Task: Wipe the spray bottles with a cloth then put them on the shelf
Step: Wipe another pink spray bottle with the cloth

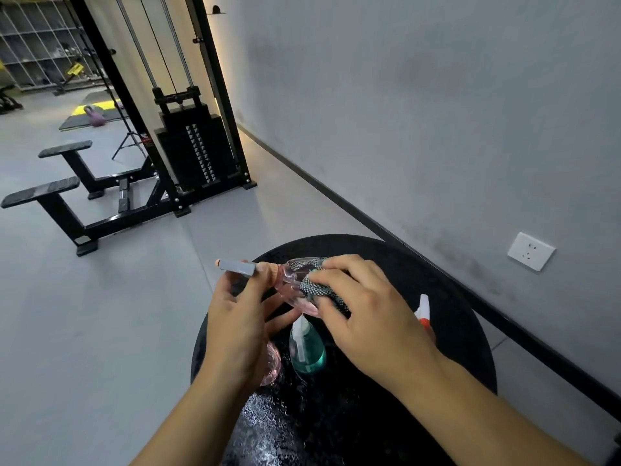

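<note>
My left hand (237, 326) holds a clear pink spray bottle (291, 284) by its grey spray head, tilted on its side above the round black table (447, 331). My right hand (366, 314) presses a grey patterned cloth (321, 287) around the bottle's body. A teal spray bottle (307, 351) with a white head stands upright on the table under my hands. Another pink bottle (272, 364) shows partly behind my left wrist. A white and orange spray head (422, 311) peeks out to the right of my right hand.
A grey wall with a white socket (531, 251) runs along the right. A black cable weight machine (191, 146) stands on the grey floor at the far left, with a white cubby shelf (37, 42) in the far left corner.
</note>
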Demonstrator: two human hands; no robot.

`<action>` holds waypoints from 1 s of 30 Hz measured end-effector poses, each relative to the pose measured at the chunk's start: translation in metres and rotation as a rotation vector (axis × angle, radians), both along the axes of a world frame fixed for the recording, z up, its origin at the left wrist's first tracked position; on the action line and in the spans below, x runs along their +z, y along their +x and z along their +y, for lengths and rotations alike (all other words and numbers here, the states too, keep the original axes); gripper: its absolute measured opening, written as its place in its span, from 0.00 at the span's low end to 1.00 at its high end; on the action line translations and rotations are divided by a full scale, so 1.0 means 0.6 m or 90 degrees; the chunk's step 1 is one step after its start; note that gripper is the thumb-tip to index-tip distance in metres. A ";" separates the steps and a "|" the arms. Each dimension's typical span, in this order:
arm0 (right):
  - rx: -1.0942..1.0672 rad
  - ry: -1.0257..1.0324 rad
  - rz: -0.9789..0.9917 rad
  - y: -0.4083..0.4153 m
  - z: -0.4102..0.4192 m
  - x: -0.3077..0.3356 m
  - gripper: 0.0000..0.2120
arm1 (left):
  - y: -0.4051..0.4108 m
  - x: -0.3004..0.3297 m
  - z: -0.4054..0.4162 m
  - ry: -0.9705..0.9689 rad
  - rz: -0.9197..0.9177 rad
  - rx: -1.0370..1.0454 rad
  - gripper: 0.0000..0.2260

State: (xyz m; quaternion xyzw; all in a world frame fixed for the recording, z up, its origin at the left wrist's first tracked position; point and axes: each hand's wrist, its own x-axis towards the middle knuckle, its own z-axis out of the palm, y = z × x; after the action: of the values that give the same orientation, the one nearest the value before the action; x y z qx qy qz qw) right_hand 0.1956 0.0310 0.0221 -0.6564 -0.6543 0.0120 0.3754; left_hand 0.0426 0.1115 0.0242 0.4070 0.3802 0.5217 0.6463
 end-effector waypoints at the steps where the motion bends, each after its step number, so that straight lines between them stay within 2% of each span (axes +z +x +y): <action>1: 0.004 0.003 0.002 0.001 0.001 0.001 0.13 | -0.002 0.001 0.000 0.003 -0.003 -0.002 0.03; 7: -0.037 -0.027 0.084 0.017 -0.002 0.005 0.13 | -0.015 0.006 0.012 0.001 -0.011 0.009 0.06; 11: -0.026 -0.030 0.035 0.003 -0.007 0.005 0.12 | -0.008 0.002 0.001 0.010 0.001 -0.021 0.01; 13: -0.018 -0.023 0.016 0.000 -0.007 0.006 0.12 | -0.004 0.003 -0.003 0.012 0.000 -0.031 0.02; 20: -0.045 -0.007 0.093 0.017 -0.002 0.004 0.13 | -0.015 0.007 0.010 0.024 -0.002 -0.011 0.03; 24: -0.029 -0.006 0.057 0.006 -0.005 0.000 0.13 | -0.011 0.005 0.003 0.013 0.000 -0.020 0.02; 26: -0.017 -0.018 0.055 0.009 -0.005 0.001 0.13 | -0.010 0.008 0.001 0.015 -0.008 -0.024 0.04; 30: -0.044 0.007 0.186 0.023 -0.006 0.009 0.12 | -0.016 0.020 0.008 0.021 -0.038 -0.015 0.02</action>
State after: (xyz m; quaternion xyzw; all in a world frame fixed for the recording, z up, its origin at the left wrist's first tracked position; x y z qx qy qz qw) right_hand 0.2094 0.0276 0.0276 -0.6677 -0.5696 0.0910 0.4706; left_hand 0.0331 0.1164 0.0361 0.4062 0.3472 0.5323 0.6566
